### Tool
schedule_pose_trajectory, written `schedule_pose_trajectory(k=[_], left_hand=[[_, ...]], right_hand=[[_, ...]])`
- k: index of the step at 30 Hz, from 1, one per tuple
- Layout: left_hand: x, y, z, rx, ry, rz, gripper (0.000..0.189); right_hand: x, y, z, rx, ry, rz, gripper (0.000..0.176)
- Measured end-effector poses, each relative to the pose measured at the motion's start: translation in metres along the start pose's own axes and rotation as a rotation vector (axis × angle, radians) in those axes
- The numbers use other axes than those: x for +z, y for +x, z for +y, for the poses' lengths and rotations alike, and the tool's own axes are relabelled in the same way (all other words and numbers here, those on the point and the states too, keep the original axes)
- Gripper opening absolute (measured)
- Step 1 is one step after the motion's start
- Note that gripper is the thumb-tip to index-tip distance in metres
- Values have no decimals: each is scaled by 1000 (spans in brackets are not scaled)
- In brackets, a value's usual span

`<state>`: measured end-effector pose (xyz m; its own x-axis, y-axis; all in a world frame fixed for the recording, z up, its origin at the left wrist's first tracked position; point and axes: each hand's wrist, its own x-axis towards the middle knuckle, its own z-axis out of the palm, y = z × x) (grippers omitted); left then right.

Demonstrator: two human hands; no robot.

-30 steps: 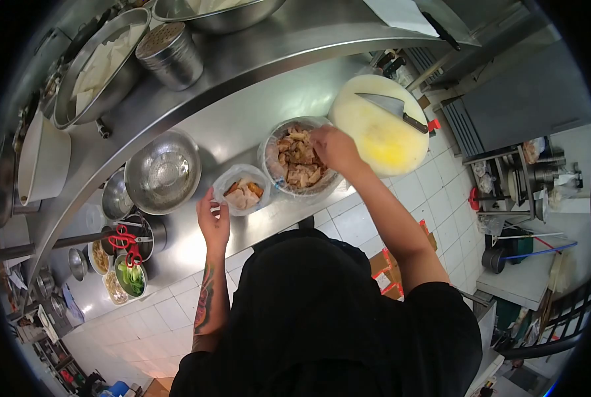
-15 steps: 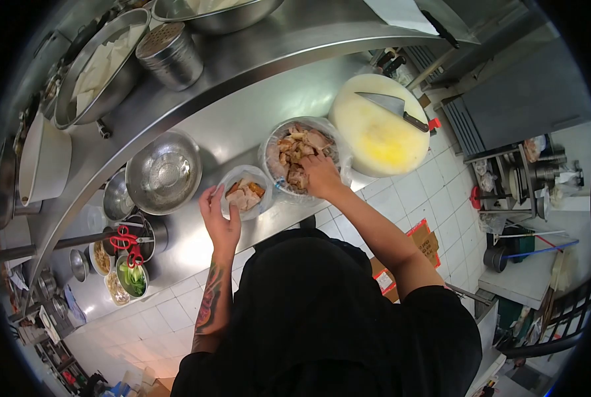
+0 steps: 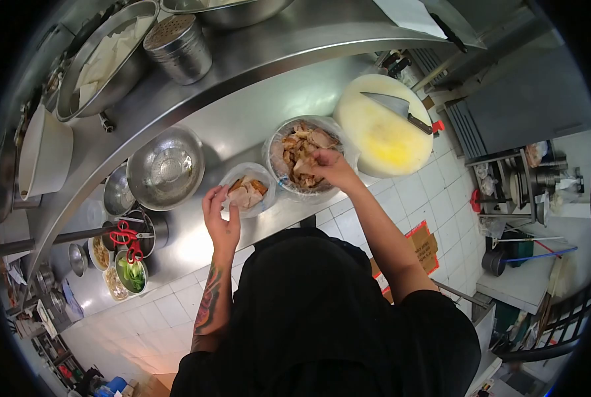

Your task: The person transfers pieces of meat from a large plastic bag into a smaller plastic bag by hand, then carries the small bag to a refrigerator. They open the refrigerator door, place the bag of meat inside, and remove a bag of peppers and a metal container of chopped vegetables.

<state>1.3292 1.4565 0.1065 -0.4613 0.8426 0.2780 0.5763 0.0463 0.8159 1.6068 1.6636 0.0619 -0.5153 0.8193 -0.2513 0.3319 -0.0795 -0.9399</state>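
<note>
My right hand (image 3: 337, 169) is over the large bowl lined with clear plastic (image 3: 266, 153), its fingers pinched on a piece of meat (image 3: 305, 165). Chopped cooked meat (image 3: 303, 140), brown and pale, fills that bowl. To its left stands a smaller bowl in clear plastic (image 3: 264, 210), with a few meat pieces (image 3: 247, 192) in it. At the left rim of this small bowl is my left hand (image 3: 221, 215), thumb and fingers apart, fingertips right by the plastic.
A round cutting board (image 3: 358, 142) with a cleaver (image 3: 391, 106) lies on the right. Left of the bowls are a metal basin (image 3: 166, 169), red-handled scissors (image 3: 127, 237) and a container of green vegetables (image 3: 132, 274). A steel shelf (image 3: 256, 49) curves across above, carrying a perforated shaker (image 3: 180, 53).
My right hand has lifted slightly and turned, drawing back from among the meat with a piece now in its fingers. My left hand stays by the small bowl.
</note>
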Motion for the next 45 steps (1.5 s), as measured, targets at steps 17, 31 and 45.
schedule_pose_trajectory(k=[17, 31, 45], left_hand=[[-11, -8, -19, -100, -95, 60, 42], [-16, -7, -31, -120, -136, 68, 41], [65, 54, 45, 209, 61, -257, 38]], right_hand=[[-13, -14, -28, -293, 747, -249, 51], [-50, -27, -59, -351, -89, -192, 36], [-24, -11, -55, -42, -672, 157, 15]])
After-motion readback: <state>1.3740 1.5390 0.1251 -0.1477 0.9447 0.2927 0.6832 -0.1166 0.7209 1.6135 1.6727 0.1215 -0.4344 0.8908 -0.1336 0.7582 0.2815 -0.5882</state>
